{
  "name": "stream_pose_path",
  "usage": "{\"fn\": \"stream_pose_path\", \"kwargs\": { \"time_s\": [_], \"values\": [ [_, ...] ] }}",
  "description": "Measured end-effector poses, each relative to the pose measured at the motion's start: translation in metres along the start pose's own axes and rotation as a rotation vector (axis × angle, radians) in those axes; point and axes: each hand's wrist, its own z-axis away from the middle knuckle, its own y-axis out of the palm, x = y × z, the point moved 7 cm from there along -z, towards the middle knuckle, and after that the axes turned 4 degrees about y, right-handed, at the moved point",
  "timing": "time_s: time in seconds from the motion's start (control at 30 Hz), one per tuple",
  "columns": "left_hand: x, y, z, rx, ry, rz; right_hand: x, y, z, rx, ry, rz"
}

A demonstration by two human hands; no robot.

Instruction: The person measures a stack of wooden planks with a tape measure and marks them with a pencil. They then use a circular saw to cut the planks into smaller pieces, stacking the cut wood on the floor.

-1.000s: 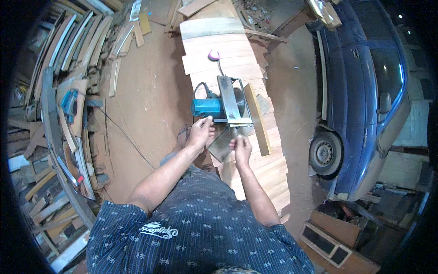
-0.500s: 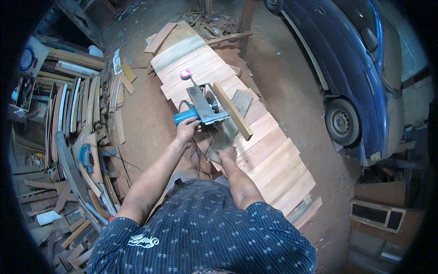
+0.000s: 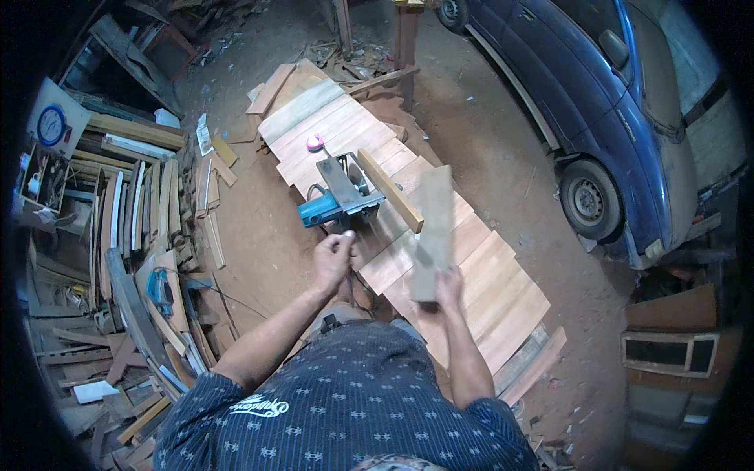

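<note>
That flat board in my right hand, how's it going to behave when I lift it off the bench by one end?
The board looks stiff: it shows no sag though the right hand grips only its near end. It is long and thin, so probably light but end-heavy. Its surface looks rough and dull, so unlikely to slip.

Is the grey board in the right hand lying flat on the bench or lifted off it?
Lifted. The right hand grips the near end of the grey board, which is raised above the plank bench beside the planer.

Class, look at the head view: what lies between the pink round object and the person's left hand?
In the head view, the blue electric planer sits on the planks between the pink round object and the left hand.
</note>
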Motion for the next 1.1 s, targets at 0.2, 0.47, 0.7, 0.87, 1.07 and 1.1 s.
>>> {"fn": "stream_pose_path", "kwargs": {
  "time_s": [0.2,0.47,0.7,0.87,1.07,1.1],
  "values": [
    [-0.097,0.122,0.064,0.387,0.388,-0.123,0.15,-0.164,0.134,-0.201,-0.277,0.304],
    [-0.051,0.137,0.085,0.41,-0.101,0.498,0.236,-0.177,0.227,-0.143,-0.529,0.634],
    [-0.026,0.107,0.089,0.43,-0.236,0.737,0.144,-0.185,0.208,0.103,0.203,-0.465],
    [-0.027,0.104,0.079,0.412,-0.192,0.786,0.173,-0.187,0.208,0.099,0.009,-0.513],
    [-0.087,0.056,0.133,0.107,0.832,-0.402,0.2,-0.238,0.187,-0.091,-0.061,-0.726],
    [-0.092,0.062,0.148,0.192,0.997,-0.471,0.214,-0.246,0.182,-0.095,-0.049,-0.682]
  ]
}}
